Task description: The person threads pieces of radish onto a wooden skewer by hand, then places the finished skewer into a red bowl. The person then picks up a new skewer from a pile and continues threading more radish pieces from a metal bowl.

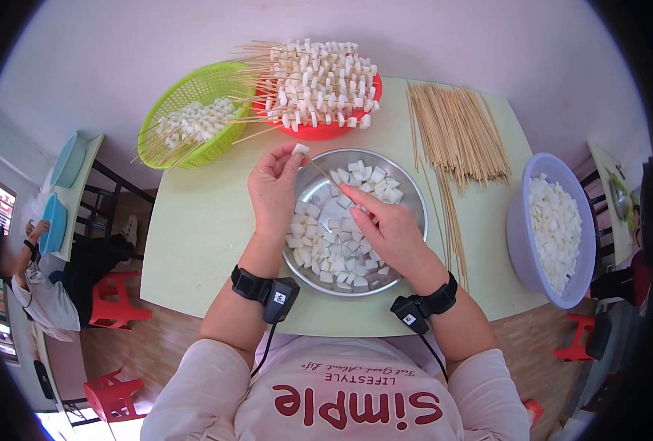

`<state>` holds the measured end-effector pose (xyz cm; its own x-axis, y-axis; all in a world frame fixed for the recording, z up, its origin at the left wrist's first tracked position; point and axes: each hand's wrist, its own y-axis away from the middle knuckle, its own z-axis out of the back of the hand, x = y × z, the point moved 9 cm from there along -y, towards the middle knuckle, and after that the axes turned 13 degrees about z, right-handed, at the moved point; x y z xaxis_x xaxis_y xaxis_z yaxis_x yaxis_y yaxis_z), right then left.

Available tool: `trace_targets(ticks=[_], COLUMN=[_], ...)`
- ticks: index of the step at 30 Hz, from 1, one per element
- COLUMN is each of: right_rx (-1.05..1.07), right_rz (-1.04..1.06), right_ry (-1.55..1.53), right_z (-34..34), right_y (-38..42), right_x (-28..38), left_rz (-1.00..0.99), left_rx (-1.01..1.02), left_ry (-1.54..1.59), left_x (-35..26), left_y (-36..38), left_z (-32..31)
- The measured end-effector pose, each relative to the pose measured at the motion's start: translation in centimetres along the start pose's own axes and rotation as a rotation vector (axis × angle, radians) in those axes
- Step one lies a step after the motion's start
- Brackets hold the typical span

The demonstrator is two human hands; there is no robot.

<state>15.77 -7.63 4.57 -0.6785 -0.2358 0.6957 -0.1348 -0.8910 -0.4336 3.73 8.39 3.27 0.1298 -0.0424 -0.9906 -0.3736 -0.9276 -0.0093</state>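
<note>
Between the thumb and fingers of my left hand [273, 189] is a white cube [300, 149], above the far left rim of a steel basin [424, 202]. My right hand [391, 229] is closed on a thin bamboo skewer [323, 172], which slants up to the left with its far end at the cube. Below both hands, many loose white cubes [334, 250] lie in the basin, its shiny bottom showing between them.
Loaded skewers [319, 84] are piled over a red basin [319, 133]; more lie in a green basket [227, 73]. Bare skewers [458, 132] spread at right, near a lavender tub [517, 228] of white pieces. Another person [51, 294] sits at left near red stools [117, 301].
</note>
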Motion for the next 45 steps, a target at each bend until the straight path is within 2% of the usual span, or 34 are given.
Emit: trace_targets(ticks=[13,25,27,28,30,32,34,38,40,42,45], right_rx=[-0.002,-0.018,-0.074,-0.075,-0.104,-0.114,-0.123,-0.104,-0.097,-0.053,-0.102], right_rz=[0.004,0.012,0.02,0.017,0.0,-0.027,-0.053,-0.034,-0.037,-0.101,-0.061], right_ry=[-0.03,-0.036,-0.043,-0.041,-0.058,-0.077,-0.096,-0.086,-0.081,-0.06,-0.034], right_z=[0.2,0.2,0.4,0.5,0.9,0.9,0.9,1.1,1.1,0.9,1.1], right_y=[0.0,0.0,0.0,0.0,-0.2,-0.1,0.0,-0.2,-0.1,0.0,0.1], right_x=[0.2,0.1,-0.2,-0.2,-0.1,-0.5,-0.8,-0.3,-0.1,-0.8,-1.0], left_rz=[-0.08,-0.192,-0.214,-0.213,-0.313,-0.311,-0.258,-0.15,-0.093,-0.045,0.039], left_rx=[0.006,-0.062,0.042,0.046,0.227,0.258,0.299,0.323,0.258,0.258,0.271], left_ry=[-0.052,-0.328,-0.496,-0.495,-0.55,-0.56,-0.405,-0.395,-0.34,-0.288,-0.246], left_x=[-0.4,-1.8,-2.4,-2.2,-2.0,-2.1,-2.1,-1.5,-1.0,-0.2,0.3], left_y=[0.4,1.7,3.1,3.2,3.9,3.9,3.8,3.5,2.9,2.4,2.5], left_z=[-0.3,-0.8,-3.0,-3.1,-4.9,-5.2,-5.3,-5.1,-4.3,-4.0,-4.2])
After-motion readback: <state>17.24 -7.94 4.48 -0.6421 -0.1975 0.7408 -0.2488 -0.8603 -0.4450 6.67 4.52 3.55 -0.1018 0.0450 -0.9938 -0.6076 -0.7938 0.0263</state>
